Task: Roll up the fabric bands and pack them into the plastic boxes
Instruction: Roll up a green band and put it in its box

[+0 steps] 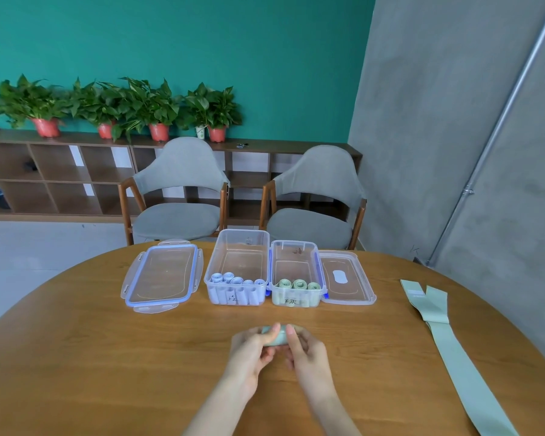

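While fingers curl, left hand (253,347), right hand (306,349) pinch green roll (276,338).

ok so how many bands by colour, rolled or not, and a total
blue rolls in the left box: 5
green rolls in the right box: 3
green roll held in both hands: 1
green bands lying flat on the table: 2
total: 11

Both forearms come up from the bottom edge and angle in toward each other, so the hands meet just above the table. The left hand (252,349) and right hand (302,350) sit thumb-side up, fingers curled, pinching a small green roll (276,338) between them with fingertips nearly touching on top.
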The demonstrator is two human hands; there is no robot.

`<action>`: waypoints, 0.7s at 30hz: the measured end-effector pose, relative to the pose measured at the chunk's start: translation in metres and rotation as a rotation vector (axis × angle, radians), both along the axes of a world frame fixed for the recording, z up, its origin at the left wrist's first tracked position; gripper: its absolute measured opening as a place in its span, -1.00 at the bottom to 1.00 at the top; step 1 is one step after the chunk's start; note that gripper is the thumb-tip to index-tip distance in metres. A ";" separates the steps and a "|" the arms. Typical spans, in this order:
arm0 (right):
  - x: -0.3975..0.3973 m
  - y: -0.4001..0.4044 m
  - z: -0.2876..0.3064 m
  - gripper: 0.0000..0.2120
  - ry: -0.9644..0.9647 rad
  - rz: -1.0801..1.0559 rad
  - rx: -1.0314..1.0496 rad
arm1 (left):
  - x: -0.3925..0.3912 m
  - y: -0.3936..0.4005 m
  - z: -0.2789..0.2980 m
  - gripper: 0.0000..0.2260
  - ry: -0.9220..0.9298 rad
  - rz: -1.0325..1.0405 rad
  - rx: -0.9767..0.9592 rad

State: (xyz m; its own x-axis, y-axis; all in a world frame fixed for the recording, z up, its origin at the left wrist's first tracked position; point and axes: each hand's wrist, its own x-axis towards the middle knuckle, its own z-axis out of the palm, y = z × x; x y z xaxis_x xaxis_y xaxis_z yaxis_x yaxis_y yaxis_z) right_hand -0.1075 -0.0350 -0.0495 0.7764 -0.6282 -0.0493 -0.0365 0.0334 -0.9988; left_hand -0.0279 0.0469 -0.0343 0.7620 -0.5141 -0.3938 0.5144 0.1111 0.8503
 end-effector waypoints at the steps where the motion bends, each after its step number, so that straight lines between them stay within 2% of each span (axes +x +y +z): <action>1: 0.000 -0.002 0.000 -0.82 -0.001 -0.011 0.003 | 0.000 -0.003 -0.001 -0.81 -0.028 0.000 -0.003; 4: 0.005 -0.017 -0.003 -0.82 0.035 -0.041 -0.128 | 0.000 -0.012 -0.005 -0.75 -0.125 -0.037 -0.049; 6: 0.013 -0.031 0.002 -0.84 0.069 -0.028 -0.242 | 0.007 -0.017 -0.007 -0.73 -0.089 -0.076 -0.113; 9: 0.030 -0.050 0.016 -0.83 0.085 0.051 -0.308 | 0.026 -0.025 -0.005 -0.71 -0.035 -0.104 -0.202; 12: 0.053 -0.071 0.034 -0.82 0.100 0.113 -0.346 | 0.047 -0.040 0.006 -0.72 -0.151 -0.116 -0.215; 15: 0.089 -0.105 0.049 -0.77 0.123 0.115 -0.501 | 0.077 -0.062 0.015 -0.70 -0.489 -0.141 0.032; 18: 0.131 -0.145 0.047 -0.70 0.269 0.064 -0.834 | 0.113 -0.075 0.016 -0.46 -0.957 -0.071 0.495; 19: 0.144 -0.156 0.043 -0.70 0.323 0.091 -0.908 | 0.122 -0.075 0.015 -0.39 -1.110 -0.074 0.608; 21: 0.165 -0.166 0.033 -0.74 0.441 0.199 -1.040 | 0.134 -0.075 0.013 -0.28 -1.299 -0.172 0.772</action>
State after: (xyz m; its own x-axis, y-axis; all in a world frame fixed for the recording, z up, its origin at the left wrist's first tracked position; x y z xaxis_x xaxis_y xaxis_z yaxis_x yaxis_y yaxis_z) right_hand 0.0579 -0.2014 -0.0162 0.9105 -0.3928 0.1292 -0.3028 -0.8462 -0.4385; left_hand 0.1064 -0.0276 -0.0216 0.7358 -0.6184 0.2759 -0.6532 -0.5406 0.5302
